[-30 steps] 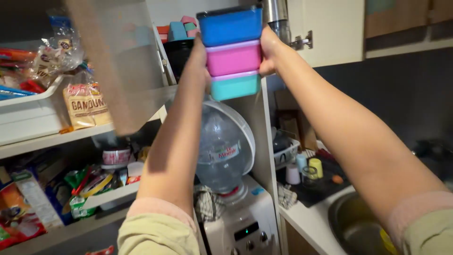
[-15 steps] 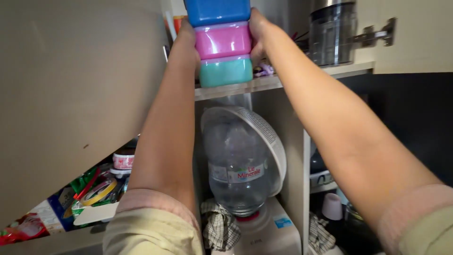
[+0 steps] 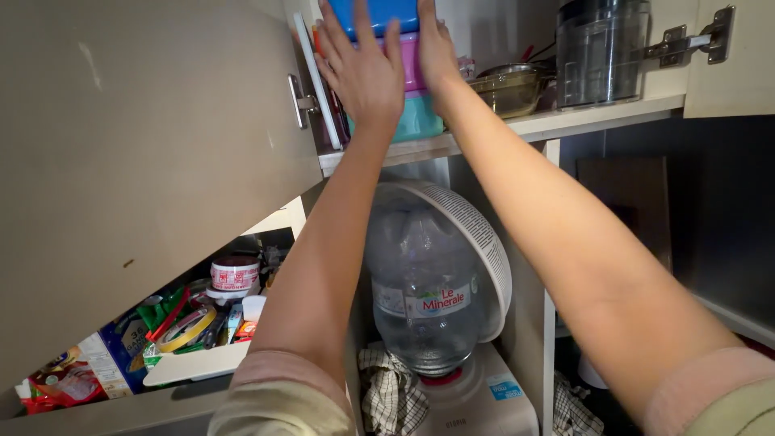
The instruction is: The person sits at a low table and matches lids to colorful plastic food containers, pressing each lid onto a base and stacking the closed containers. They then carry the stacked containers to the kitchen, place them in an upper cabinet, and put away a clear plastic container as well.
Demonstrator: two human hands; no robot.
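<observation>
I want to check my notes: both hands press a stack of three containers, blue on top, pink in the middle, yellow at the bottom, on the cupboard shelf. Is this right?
Not quite. In the head view the bottom container is teal, not yellow. The rest holds: the left hand and right hand press the stack, blue container on top, pink container in the middle, on the cupboard shelf.

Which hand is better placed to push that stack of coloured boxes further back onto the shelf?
Probably the left hand: its open palm lies flat across the front of the stacked containers, ready to push straight in. The right hand sits along the stack's right side, better suited to steadying it on the cupboard shelf.
</observation>
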